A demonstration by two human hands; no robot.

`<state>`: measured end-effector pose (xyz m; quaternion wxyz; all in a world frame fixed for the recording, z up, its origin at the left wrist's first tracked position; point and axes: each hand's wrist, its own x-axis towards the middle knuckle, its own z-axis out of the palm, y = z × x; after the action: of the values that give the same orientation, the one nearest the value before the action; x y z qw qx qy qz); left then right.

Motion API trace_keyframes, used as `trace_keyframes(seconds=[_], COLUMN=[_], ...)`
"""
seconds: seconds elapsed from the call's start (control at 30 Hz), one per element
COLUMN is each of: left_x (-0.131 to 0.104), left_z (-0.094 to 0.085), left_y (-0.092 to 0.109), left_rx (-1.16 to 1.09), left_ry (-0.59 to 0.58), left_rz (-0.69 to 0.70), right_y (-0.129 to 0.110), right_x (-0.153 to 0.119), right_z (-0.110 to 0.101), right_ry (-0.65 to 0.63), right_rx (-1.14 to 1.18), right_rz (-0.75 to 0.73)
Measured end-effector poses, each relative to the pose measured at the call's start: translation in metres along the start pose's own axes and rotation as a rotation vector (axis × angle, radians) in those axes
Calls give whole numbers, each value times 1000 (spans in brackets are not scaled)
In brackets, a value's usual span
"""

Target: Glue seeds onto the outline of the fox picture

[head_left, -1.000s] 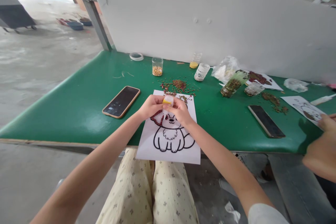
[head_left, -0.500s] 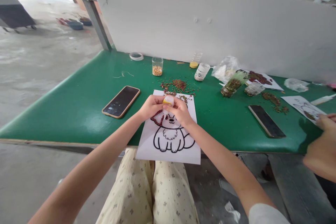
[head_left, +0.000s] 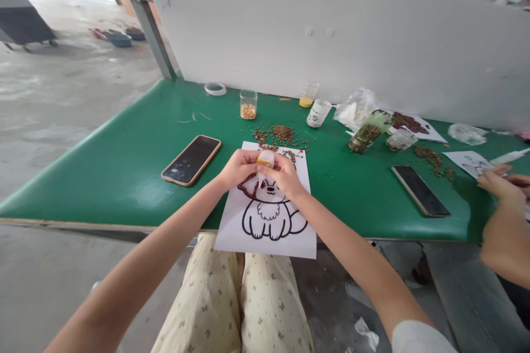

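Note:
My left hand (head_left: 239,168) and my right hand (head_left: 285,174) are both closed around a small white glue bottle (head_left: 265,158) with a yellow band. Its narrow nozzle points down over a paper sheet (head_left: 232,238) printed with a cartoon animal in black outline. Dark red beans (head_left: 249,186) fill part of the animal's head on the left. My hands and the bottle cover some of the upper drawing. Loose mixed beans (head_left: 283,133) lie in a heap beyond the sheet, some of them on its top edge.
A phone (head_left: 191,160) lies to the left, another phone (head_left: 419,190) to the right. Behind stand a cup of corn kernels (head_left: 248,106), a clear cup (head_left: 318,113) and a tilted bottle of beans (head_left: 370,131). At far right, a co-worker's hands (head_left: 503,183) are over another drawing (head_left: 466,162).
My hands and the glue bottle stay almost in place over the sheet. At far right, the co-worker's hand has shifted left and a second hand now shows.

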<state>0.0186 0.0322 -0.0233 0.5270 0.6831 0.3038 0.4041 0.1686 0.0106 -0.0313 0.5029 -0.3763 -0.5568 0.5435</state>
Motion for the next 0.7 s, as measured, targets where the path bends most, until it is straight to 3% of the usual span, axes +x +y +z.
trace_keyframes(seconds=[0.7], left_x=[1], left_z=[0], left_y=[-2], left_rx=[-33], left_ry=[-17], left_rz=[0], right_y=[-2], right_x=[-1], right_z=[-1], right_ry=[14], right_rx=[-56], right_rz=[10])
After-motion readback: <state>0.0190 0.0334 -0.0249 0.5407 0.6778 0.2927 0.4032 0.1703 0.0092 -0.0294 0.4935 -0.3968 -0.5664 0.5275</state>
